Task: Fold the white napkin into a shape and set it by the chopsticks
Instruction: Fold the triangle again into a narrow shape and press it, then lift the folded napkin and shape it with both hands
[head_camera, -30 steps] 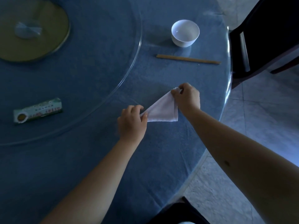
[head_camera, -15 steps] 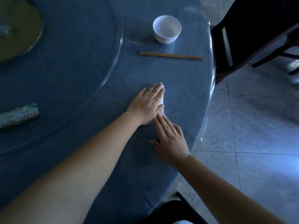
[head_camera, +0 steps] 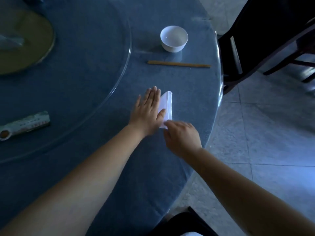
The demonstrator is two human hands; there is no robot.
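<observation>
Left grip: our left hand (head_camera: 148,110) lies spread flat, palm down, near the centre of the frame, its thumb edge pressing on the white napkin (head_camera: 166,106) and closed around nothing. Right grip: our right hand (head_camera: 181,136), just below it, is curled with fingertips (head_camera: 166,124) at the napkin's near corner; motion blur leaves us unable to tell whether that corner is pinched or merely touched. The napkin is a narrow folded strip lying flat on the blue counter (head_camera: 102,68), running up-frame from the right hand to a free upper end just right of the left fingers. The chopsticks (head_camera: 179,64) lie crosswise in the upper middle of the frame, well apart from the napkin, with a white bowl (head_camera: 174,39) just above them. We judge the napkin to be light, limp cloth: it should hold a crease only when pressed, may spring open once released, and could slide on the smooth counter, which appears glass-covered. Folding looks unfinished. We would take hold at a corner or along the folded edge, pinching all layers together so the shape survives the carry. At left, a packet (head_camera: 24,124) rests on the glass turntable (head_camera: 126,65).
</observation>
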